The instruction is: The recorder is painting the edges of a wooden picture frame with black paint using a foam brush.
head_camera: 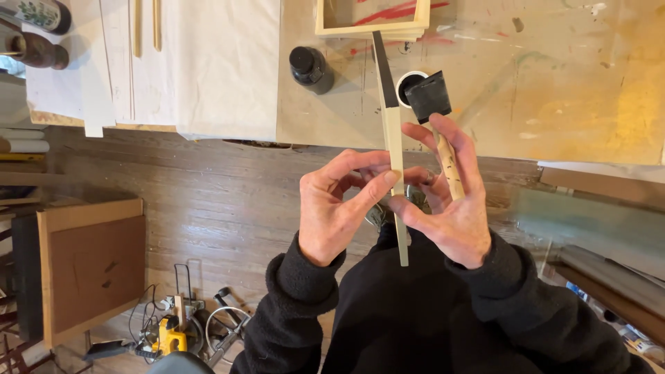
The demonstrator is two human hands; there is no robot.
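- Paint-smeared tabletop (554, 90) fills the top of my head view, with worn wooden floor (208, 208) below it.
- I see my left hand (339, 208) pinching a thin wood strip (396, 159), pale with its far end painted black, held over the tabletop's edge.
- My right hand (447, 201) steadies the strip with its fingertips and grips a foam brush (429, 97) with a black head.
- Near it on the tabletop stand a dark jar (310, 68) and a small cup (409, 83); a yellow power tool (170, 336) lies on the floor.

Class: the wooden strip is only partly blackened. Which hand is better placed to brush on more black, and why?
Probably the right hand: it holds the foam brush, its black head near the strip's black end. The left hand only pinches the strip.
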